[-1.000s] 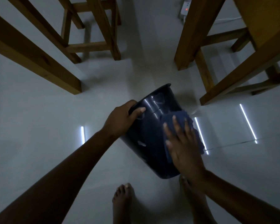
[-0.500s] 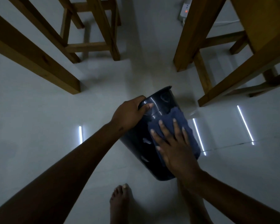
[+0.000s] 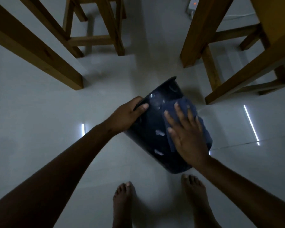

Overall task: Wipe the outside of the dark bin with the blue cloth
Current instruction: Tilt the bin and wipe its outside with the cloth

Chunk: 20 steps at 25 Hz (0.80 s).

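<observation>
The dark bin (image 3: 152,122) is tilted over the pale floor, its rim pointing away from me and its base near my feet. My left hand (image 3: 127,113) grips the rim on the bin's left side, thumb on the outer wall. My right hand (image 3: 187,135) lies flat, fingers spread, pressing the blue cloth (image 3: 187,104) against the bin's upper right wall. Most of the cloth is hidden under that hand; its edges show beyond the fingertips and along the right side.
Wooden table and stool legs (image 3: 39,51) stand to the left and at the back. More wooden legs (image 3: 202,32) rise on the right. A power strip (image 3: 193,4) with a lit red switch lies at the back. My bare feet (image 3: 123,201) stand just below the bin.
My right hand has slid the cloth up the bin wall toward the rim. The left hand has kept its grip on the rim. The view has shifted slightly.
</observation>
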Each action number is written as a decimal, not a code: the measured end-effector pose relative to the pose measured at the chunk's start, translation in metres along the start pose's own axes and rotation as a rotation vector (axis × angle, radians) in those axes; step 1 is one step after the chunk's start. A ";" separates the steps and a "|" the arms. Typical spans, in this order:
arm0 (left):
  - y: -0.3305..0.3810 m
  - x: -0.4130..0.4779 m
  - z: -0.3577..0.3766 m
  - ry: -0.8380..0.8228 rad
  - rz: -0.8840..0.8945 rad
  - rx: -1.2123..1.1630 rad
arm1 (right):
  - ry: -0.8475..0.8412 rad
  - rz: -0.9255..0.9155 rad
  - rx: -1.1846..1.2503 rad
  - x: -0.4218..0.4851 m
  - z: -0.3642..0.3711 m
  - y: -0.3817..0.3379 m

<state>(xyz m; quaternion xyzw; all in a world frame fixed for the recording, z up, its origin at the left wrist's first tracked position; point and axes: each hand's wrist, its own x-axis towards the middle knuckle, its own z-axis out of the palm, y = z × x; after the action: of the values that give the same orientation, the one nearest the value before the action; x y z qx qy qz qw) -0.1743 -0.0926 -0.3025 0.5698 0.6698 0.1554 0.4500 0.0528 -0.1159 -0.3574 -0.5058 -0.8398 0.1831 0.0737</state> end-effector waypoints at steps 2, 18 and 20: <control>-0.002 -0.004 0.004 0.085 0.013 0.068 | 0.032 0.150 0.133 0.009 -0.005 0.019; 0.023 0.020 0.009 0.112 0.054 0.240 | -0.049 -0.177 -0.017 -0.022 0.013 -0.014; 0.027 0.021 0.010 0.104 0.042 0.227 | -0.026 0.082 0.159 -0.008 0.004 -0.001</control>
<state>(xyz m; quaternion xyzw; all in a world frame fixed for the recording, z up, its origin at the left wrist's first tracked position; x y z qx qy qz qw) -0.1487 -0.0689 -0.2976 0.6220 0.6937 0.1173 0.3439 0.0543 -0.1240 -0.3604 -0.5301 -0.8020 0.2584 0.0952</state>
